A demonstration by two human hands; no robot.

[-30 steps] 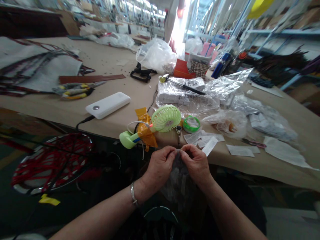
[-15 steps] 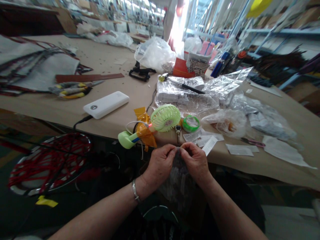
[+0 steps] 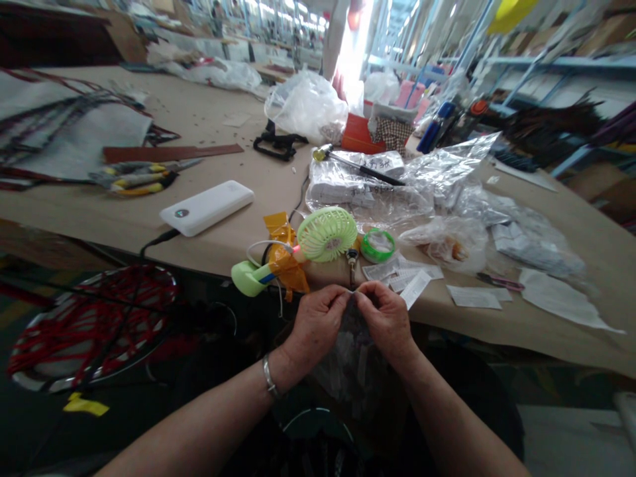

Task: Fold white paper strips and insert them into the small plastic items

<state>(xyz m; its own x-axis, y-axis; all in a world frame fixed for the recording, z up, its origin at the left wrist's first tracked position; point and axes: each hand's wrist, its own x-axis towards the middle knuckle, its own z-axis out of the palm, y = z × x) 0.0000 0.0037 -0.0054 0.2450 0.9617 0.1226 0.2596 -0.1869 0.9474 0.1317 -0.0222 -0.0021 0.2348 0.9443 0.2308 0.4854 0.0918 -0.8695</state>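
My left hand [image 3: 320, 321] and my right hand [image 3: 386, 318] meet in front of the table edge, thumbs and forefingers pinched together fingertip to fingertip. What they pinch is small and mostly hidden by the fingers. Below them is a clear plastic bag [image 3: 355, 364] with pale scraps inside; I cannot tell whether the fingers touch it. Just beyond the fingertips, a small metal fitting [image 3: 352, 260] sticks out at the table edge. Beside it are a green handheld fan [image 3: 326, 234], held with orange tape [image 3: 288, 268], and a green round container [image 3: 377, 246].
Printed paper slips [image 3: 402, 273] and small scissors [image 3: 501, 281] lie to the right. Plastic-wrapped packets [image 3: 358, 177] with a hammer-like tool [image 3: 365, 169] are behind. A white power bank [image 3: 207, 208], pliers [image 3: 139, 177] and a brown strip [image 3: 171, 153] are left. A red-strapped stool [image 3: 94, 324] stands below.
The view has shifted slightly, so the table things appear a little further left. Both hands keep their pinch at nearly the same spot.
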